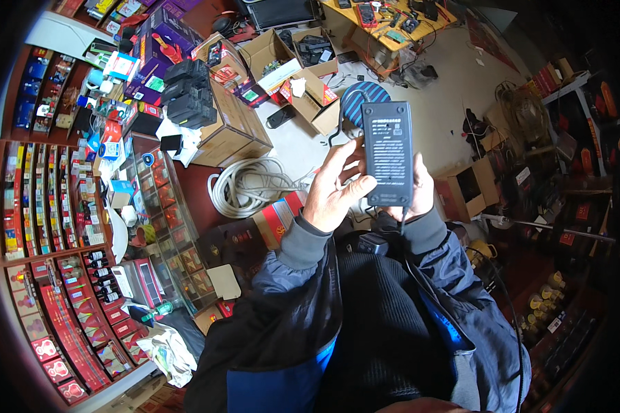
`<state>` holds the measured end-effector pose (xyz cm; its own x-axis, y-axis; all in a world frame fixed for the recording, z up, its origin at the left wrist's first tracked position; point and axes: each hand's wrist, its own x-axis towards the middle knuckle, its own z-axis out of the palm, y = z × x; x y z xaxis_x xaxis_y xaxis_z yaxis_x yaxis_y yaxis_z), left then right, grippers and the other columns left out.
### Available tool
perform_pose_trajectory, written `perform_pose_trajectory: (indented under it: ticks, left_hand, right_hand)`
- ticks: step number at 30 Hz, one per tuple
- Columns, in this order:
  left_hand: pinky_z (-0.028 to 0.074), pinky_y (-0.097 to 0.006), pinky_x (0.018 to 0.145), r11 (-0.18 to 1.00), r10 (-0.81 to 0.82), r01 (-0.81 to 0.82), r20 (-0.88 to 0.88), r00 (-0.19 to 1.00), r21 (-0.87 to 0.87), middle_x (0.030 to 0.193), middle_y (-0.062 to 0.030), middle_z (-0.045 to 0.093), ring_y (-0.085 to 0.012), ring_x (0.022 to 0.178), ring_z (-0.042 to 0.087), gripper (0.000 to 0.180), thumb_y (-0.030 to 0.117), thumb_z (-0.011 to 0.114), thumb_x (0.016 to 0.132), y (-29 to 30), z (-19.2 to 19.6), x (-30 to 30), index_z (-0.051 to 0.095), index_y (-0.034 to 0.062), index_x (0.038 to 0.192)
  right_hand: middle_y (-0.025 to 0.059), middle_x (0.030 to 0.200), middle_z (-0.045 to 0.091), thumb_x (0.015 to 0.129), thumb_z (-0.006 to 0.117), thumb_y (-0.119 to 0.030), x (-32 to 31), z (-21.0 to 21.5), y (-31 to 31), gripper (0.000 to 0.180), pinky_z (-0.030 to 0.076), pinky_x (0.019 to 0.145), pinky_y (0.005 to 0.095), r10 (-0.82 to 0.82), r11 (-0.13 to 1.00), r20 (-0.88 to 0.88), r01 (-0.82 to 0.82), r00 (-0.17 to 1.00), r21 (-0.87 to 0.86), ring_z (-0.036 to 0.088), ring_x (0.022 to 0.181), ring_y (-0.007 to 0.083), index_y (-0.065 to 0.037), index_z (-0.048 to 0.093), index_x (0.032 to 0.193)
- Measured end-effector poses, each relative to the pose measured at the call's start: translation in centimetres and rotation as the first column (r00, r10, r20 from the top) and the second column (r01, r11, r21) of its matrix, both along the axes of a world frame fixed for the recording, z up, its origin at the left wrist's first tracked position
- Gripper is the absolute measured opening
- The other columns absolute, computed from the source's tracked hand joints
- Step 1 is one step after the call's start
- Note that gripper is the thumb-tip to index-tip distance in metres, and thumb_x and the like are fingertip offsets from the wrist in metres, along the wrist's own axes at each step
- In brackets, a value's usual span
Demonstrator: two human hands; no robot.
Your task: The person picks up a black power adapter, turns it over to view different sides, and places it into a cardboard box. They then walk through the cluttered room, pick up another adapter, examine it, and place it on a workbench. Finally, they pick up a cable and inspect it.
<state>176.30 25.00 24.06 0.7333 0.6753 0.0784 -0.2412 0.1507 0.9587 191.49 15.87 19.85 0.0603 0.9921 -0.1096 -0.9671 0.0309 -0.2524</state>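
Note:
A black, brick-shaped power adapter (389, 155) with pale printing on its upper face is held up in front of me, long side upright. My left hand (332, 193) grips its left edge, thumb against the side and fingers partly hidden behind it. Around the right edge and lower end wraps my right hand (422, 187), most of its fingers out of sight beneath. A thin dark cord (404, 219) leaves the adapter's lower end and runs down toward my jacket. Just beyond the adapter is a round stool seat with blue and dark stripes (360, 95).
Left of my arms stand a glass display case (169, 220) and packed shelves (52, 196). A coil of pale hose (244, 189) lies on the floor near a large carton (234, 127). Farther off are open cardboard boxes (313, 103) and a yellow workbench (386, 34) with tools.

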Motion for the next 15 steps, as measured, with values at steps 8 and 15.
perform_pose_trajectory:
  ticks: [8, 15]
  left_hand:
    - [0.052, -0.027, 0.086, 0.988, -0.06, 0.054, -0.04, 0.997, -0.142, 0.136, -0.0134, 0.055, -0.0148, 0.11, 0.058, 0.072, 0.011, 0.068, 0.096, -1.2, -0.1, 0.8, 0.027, -0.0012, 0.154]
    - [0.051, -0.026, 0.086, 0.984, -0.079, 0.069, -0.056, 0.995, -0.166, 0.133, -0.0132, 0.057, -0.0139, 0.108, 0.058, 0.074, 0.012, 0.068, 0.096, -1.1, -0.2, 0.8, 0.025, -0.0014, 0.155]
  right_hand:
    - [0.0267, 0.119, 0.065, 0.103, 0.03, -0.062, 0.7, -0.9, -0.3, 0.075, 0.062, 0.075, 0.053, -0.006, 1.0, -0.04, 0.006, 0.999, 0.013, 0.071, 0.097, 0.0406, 0.001, 0.046, 0.141]
    - [0.027, 0.119, 0.065, 0.103, 0.031, -0.06, 0.8, -1.2, -0.6, 0.074, 0.063, 0.072, 0.0537, -0.028, 0.999, 0.084, 0.032, 0.996, -0.043, 0.071, 0.095, 0.0409, 0.001, 0.046, 0.141]
